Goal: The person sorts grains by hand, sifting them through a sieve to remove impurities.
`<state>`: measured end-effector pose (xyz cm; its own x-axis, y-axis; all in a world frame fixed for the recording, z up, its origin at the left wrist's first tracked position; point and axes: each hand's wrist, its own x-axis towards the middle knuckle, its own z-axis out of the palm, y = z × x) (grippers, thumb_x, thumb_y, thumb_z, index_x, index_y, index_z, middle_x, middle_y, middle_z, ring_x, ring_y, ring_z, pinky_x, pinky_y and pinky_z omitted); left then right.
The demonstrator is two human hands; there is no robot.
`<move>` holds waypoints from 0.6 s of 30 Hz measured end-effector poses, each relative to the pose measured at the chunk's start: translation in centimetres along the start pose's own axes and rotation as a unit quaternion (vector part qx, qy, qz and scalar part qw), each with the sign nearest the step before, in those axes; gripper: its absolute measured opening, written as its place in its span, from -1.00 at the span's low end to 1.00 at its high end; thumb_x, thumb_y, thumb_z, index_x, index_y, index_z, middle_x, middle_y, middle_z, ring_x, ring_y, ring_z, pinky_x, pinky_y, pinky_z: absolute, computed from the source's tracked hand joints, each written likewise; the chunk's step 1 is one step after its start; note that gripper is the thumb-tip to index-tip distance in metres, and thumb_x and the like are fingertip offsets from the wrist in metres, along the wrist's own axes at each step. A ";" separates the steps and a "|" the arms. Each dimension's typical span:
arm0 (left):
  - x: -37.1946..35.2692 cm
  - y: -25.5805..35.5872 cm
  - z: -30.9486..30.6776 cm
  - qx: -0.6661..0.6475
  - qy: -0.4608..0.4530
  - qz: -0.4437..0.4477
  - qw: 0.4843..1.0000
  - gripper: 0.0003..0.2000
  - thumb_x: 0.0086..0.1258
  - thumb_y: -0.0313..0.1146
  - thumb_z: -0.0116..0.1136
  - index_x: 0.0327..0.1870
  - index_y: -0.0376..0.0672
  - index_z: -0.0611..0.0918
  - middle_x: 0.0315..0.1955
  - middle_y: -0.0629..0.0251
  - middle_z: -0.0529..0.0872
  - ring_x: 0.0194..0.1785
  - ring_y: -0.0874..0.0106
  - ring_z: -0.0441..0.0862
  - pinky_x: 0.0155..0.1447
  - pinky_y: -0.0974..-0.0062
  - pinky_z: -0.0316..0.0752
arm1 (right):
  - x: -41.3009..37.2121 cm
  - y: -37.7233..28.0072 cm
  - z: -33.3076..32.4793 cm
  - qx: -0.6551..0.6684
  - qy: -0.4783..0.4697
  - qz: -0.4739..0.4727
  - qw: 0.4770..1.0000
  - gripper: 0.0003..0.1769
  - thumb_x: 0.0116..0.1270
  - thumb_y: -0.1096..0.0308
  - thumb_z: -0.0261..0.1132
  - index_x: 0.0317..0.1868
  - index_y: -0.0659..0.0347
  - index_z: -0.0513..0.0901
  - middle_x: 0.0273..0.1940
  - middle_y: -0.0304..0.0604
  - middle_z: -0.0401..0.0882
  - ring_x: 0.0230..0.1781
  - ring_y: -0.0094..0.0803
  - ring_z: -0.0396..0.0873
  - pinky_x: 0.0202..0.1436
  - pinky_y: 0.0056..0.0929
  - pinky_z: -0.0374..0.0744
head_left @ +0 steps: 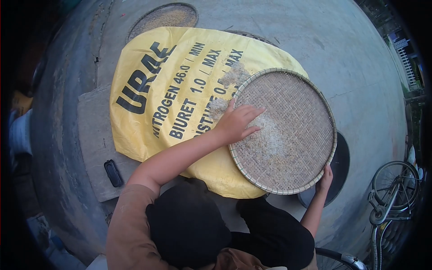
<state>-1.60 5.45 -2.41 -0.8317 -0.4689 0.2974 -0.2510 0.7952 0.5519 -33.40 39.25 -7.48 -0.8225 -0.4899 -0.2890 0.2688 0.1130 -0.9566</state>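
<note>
A round woven bamboo winnowing tray lies tilted over the right part of a yellow printed sack. My left hand is at the tray's left side, fingers spread above a small heap of pale broken grain; no object shows in it. My right hand grips the lower right rim of the tray, its fingers partly hidden. Small piles of husk-like bits lie on the sack beside the tray. Under the tray's right edge, a dark basin is partly covered.
Another round tray with tan grain rests behind the sack, with a further rim partly hidden. A black oblong object lies on a slab at left. A bicycle is at right on the concrete floor.
</note>
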 end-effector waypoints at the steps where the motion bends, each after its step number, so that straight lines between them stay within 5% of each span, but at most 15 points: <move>1: -0.3 -1.0 -0.4 0.002 -0.001 0.000 1.000 -0.46 0.32 -0.15 0.13 0.32 -0.01 0.32 0.04 0.20 0.56 0.19 0.31 0.45 0.38 -0.16 -0.05 | 0.0 0.1 0.0 0.002 0.003 0.000 1.000 -0.63 0.40 0.30 0.15 0.04 0.47 0.50 -0.07 -0.06 0.58 -0.12 -0.39 0.56 0.02 -0.47 0.50; 3: -0.7 -3.4 -1.3 0.068 0.061 -0.157 0.983 -0.47 0.34 -0.13 0.09 0.32 -0.04 0.33 0.22 0.14 0.41 0.38 0.26 0.25 0.41 -0.08 -0.03 | 0.1 0.2 -0.1 -0.004 0.012 0.002 1.000 -0.64 0.41 0.30 0.12 0.04 0.45 0.51 -0.09 -0.08 0.59 -0.14 -0.39 0.57 0.00 -0.46 0.52; 6: -2.4 -8.1 -0.2 0.047 0.105 -0.192 0.975 -0.50 0.35 -0.13 0.06 0.30 -0.05 0.35 0.28 0.09 0.35 0.42 0.19 0.17 0.43 0.02 -0.02 | -0.1 0.3 0.1 -0.004 0.019 0.009 1.000 -0.64 0.40 0.29 0.13 0.03 0.45 0.51 -0.10 -0.08 0.59 -0.15 -0.40 0.57 -0.01 -0.47 0.52; 10: -3.4 -7.5 0.9 0.123 -0.026 -0.115 0.985 -0.52 0.32 -0.19 0.06 0.25 -0.10 0.37 0.32 0.03 0.27 0.45 0.15 0.08 0.44 0.10 -0.01 | 0.0 0.4 0.3 -0.019 0.030 0.011 0.999 -0.65 0.42 0.28 0.11 0.01 0.44 0.52 -0.13 -0.09 0.60 -0.18 -0.40 0.58 -0.03 -0.46 0.53; 12: -3.0 -7.4 1.6 0.155 0.020 -0.081 0.984 -0.62 0.29 -0.21 0.06 0.11 -0.10 0.46 0.21 0.09 0.39 0.38 0.16 0.19 0.41 0.08 0.02 | -0.1 0.6 0.5 -0.016 0.038 0.009 0.999 -0.65 0.41 0.28 0.11 0.01 0.44 0.52 -0.14 -0.08 0.60 -0.18 -0.40 0.58 -0.04 -0.46 0.53; 14: -1.8 -7.6 0.9 0.172 -0.036 -0.118 0.977 -0.77 0.30 -0.18 0.07 -0.14 -0.08 0.51 -0.01 0.23 0.50 0.20 0.24 0.38 0.19 0.13 0.34 | -0.1 0.8 0.8 -0.014 0.046 0.006 0.999 -0.65 0.41 0.28 0.11 0.01 0.44 0.52 -0.14 -0.08 0.60 -0.18 -0.39 0.58 -0.04 -0.46 0.53; 15: -1.4 -8.2 0.8 0.170 -0.035 -0.119 0.978 -0.77 0.30 -0.18 0.07 -0.14 -0.08 0.51 -0.01 0.23 0.50 0.20 0.24 0.38 0.19 0.13 0.34 | -0.1 0.9 0.8 -0.007 0.054 0.006 0.998 -0.65 0.41 0.29 0.12 0.01 0.44 0.52 -0.14 -0.08 0.60 -0.18 -0.39 0.58 -0.04 -0.45 0.53; 17: -0.2 -10.1 0.6 0.185 -0.031 -0.078 0.979 -0.79 0.32 -0.15 0.06 -0.29 -0.10 0.49 -0.27 0.25 0.56 -0.11 0.27 0.56 -0.19 0.25 0.52 | -0.1 0.9 0.7 -0.002 0.063 0.005 0.998 -0.65 0.40 0.29 0.12 0.01 0.44 0.52 -0.14 -0.08 0.60 -0.18 -0.39 0.58 -0.04 -0.45 0.53; 18: 0.2 -11.1 0.4 0.185 -0.030 -0.076 0.979 -0.79 0.32 -0.15 0.06 -0.29 -0.10 0.49 -0.27 0.25 0.56 -0.11 0.27 0.56 -0.19 0.25 0.52 | -0.2 0.9 0.7 -0.001 0.061 0.006 0.998 -0.65 0.40 0.29 0.12 0.01 0.44 0.52 -0.14 -0.08 0.59 -0.18 -0.38 0.58 -0.04 -0.45 0.53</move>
<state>0.84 -3.29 -8.77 -0.7962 -0.5773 0.1812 -0.5264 0.8086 0.2629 -32.64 38.83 -8.25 -0.8737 -0.3805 -0.3031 0.2785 0.1197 -0.9529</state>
